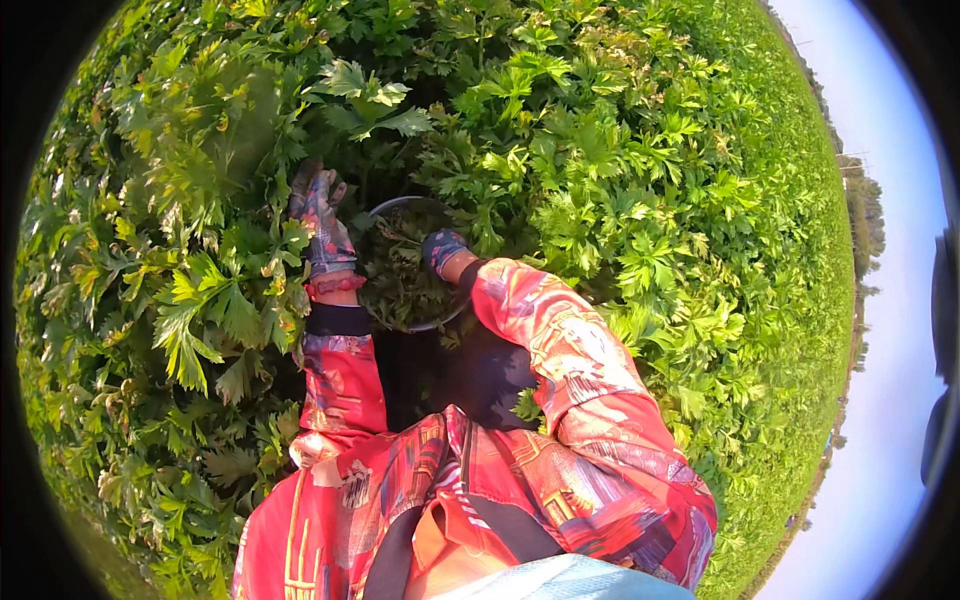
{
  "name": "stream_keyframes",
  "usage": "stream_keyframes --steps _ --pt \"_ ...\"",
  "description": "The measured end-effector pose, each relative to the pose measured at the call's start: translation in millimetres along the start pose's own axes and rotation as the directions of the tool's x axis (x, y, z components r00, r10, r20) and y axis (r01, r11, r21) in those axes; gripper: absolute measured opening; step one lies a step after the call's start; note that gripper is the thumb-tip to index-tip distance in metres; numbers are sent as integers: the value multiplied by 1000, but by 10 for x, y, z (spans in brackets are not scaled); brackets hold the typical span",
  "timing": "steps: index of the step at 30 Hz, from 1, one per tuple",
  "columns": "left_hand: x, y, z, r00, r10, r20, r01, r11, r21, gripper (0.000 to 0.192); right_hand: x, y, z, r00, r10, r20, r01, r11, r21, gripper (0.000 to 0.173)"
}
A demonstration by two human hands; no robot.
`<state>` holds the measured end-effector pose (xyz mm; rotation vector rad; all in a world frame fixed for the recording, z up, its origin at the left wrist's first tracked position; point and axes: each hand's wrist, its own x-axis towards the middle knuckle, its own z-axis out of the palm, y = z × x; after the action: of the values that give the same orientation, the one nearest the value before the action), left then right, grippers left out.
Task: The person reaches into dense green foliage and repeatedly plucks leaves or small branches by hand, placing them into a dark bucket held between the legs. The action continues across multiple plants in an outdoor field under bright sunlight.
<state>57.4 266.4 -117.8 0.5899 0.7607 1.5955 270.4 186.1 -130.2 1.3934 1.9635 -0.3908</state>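
My left hand [324,217], in a patterned glove, reaches into the leafy green plants [367,105] just left of a round container [411,328]. Shadow and foliage partly cover its fingertips, so its grasp is unclear. Cut or loose leaves [409,259] lie inside the container, whose pale rim shows as a ring. At the right side of that rim is my right hand [444,251], in a dark patterned glove. Its fingers point up and left over the leaves, and whether they hold anything does not show.
Dense, serrated-leaf crop [637,187] surrounds me on both sides and reaches far off to the right. Some leaves look yellowed or dry. Trees [864,210] edge the field beneath the sky. Dark clothing [465,367] lies in shadow below the container.
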Motion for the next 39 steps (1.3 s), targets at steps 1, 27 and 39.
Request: stream_keyframes --steps 1,27,39 --pt "-23 30 47 998 -51 32 54 995 -78 42 68 -73 106 1000 26 8 -26 1000 11 39" --pt "-184 -307 68 965 30 262 -17 999 -52 71 -1127 2224 -1210 758 445 -476 -321 891 322 62" --pt "-278 -95 263 980 -50 191 48 999 14 84 -1019 2240 -1364 660 718 -223 450 -140 882 25"
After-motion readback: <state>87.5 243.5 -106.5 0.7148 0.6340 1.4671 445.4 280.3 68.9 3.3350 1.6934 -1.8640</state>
